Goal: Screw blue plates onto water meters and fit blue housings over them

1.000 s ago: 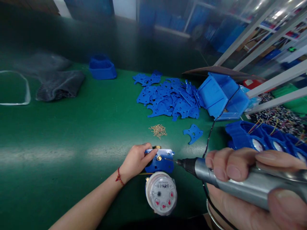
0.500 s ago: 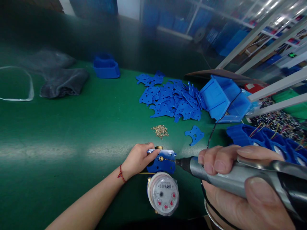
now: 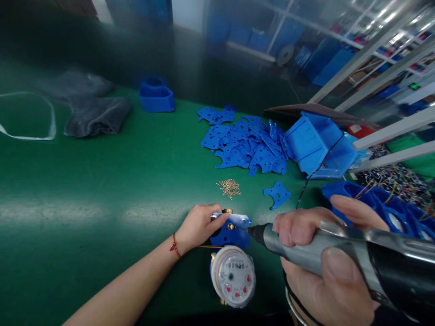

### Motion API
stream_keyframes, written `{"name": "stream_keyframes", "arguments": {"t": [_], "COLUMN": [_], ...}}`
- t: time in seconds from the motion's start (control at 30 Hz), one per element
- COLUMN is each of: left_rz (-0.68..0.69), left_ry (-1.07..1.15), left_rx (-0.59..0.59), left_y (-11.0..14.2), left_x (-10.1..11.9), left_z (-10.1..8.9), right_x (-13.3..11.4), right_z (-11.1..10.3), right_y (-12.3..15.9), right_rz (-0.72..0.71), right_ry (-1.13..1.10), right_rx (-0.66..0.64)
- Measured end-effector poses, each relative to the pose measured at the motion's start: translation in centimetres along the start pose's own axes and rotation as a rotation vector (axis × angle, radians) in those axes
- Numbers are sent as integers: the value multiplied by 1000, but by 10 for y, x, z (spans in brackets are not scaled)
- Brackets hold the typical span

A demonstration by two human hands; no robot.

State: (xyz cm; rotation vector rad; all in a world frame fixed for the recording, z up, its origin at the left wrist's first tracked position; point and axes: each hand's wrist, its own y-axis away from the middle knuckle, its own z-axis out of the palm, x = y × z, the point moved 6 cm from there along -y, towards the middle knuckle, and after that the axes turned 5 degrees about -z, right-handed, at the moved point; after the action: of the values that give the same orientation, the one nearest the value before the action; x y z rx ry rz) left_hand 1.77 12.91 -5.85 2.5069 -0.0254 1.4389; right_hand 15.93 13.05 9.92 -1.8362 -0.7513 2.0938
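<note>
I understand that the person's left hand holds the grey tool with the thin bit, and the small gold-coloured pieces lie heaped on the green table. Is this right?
Not entirely: the right hand holds the grey tool, as the head view shows. The small gold-coloured pieces do lie heaped on the green table.

on the l of the green bench [image 3: 112,167], a crumpled dk grey cloth [image 3: 98,115] lies nr a thin white loop [image 3: 52,121], w/ a sm blue tub [image 3: 157,103] to the cloth's r. over on the r, a lt blue bin [image 3: 306,140] sits by a brown board [image 3: 326,111], w/ sth red [image 3: 363,131], a green item [image 3: 408,142] & a heap of multi-col wires [image 3: 390,179] nr pale rails [image 3: 397,127]. in the bg stands blurry shelving [image 3: 251,51] w/ blue boxes [image 3: 329,65] & a round grey item [image 3: 284,54], too fuzzy to id.
</note>
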Motion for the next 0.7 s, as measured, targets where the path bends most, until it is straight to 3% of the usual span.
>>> {"name": "stream_keyframes", "arguments": {"t": [0.23, 0.47, 0.7], "left_rz": [-10, -22, -17], "left_ry": [-13, -24, -26], "left_rx": [-14, -12, 2], "left_y": [-1, -1, -1], "left_x": [-1, -2, 0], "left_z": [1, 1, 1], "right_x": [3, 2, 3], "right_z": [1, 5, 3], "right_y": [2, 2, 2], "right_rz": [15, 14, 0], "right_ry": [53, 21, 37], "right_rx": [53, 2, 31]}}
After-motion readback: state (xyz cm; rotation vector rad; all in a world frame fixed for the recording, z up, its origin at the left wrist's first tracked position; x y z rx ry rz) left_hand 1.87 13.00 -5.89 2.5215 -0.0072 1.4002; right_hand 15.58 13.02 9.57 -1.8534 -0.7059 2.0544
